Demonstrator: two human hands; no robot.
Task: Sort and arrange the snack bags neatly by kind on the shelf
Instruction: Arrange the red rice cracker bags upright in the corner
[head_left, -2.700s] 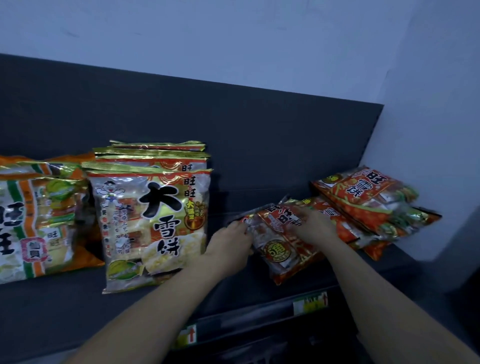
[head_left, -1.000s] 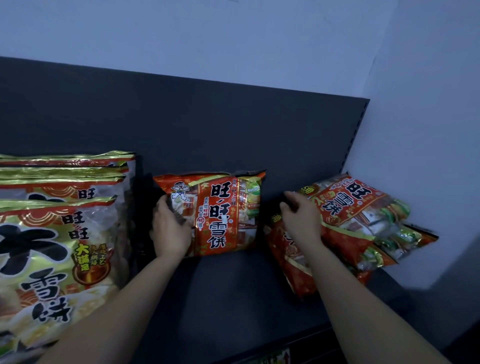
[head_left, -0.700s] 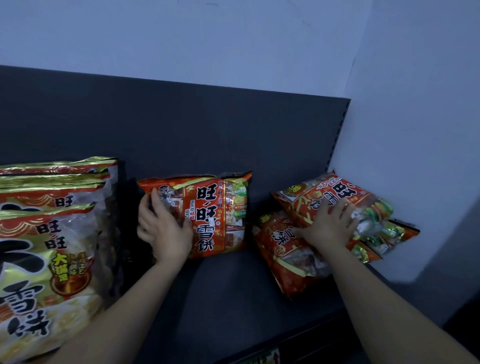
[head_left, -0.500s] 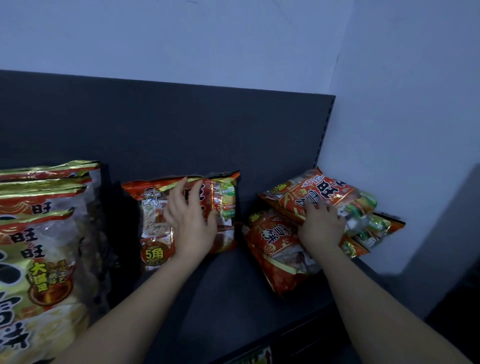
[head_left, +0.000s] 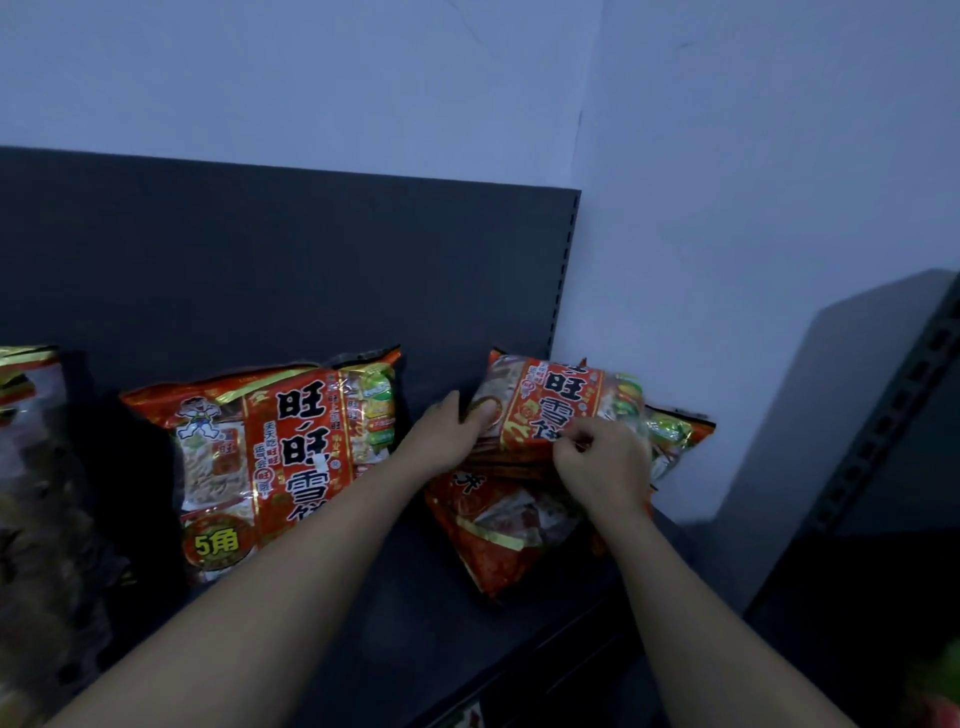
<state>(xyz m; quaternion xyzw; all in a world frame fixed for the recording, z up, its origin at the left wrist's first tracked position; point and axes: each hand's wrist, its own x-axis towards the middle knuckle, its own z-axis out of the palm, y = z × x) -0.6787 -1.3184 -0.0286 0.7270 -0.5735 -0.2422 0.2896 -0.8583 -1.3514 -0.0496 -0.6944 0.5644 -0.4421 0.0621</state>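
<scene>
upright snack bag (head_left: 270, 462) left against back panel (head_left: 291, 270), bag pile (head_left: 519, 499) right on shelf (head_left: 415, 623)

The dark shelf (head_left: 415, 623) ran beneath the grip, its board meeting an upright back panel (head_left: 260, 270) behind. Directly under the spot where the left hand (head_left: 447, 436) and right hand (head_left: 602, 462) pinched the held bag (head_left: 561, 400), a flat red bag (head_left: 498, 535) lay on the board, one corner pointing at the front edge. Just right of the grip, an end bag (head_left: 675, 436) rested by the wall. Left of the grip, apart from the hands, a standing red bag (head_left: 270, 467) leaned upright on the panel. Farther left stood large pale bags (head_left: 31, 467), cut off by the frame.
</scene>
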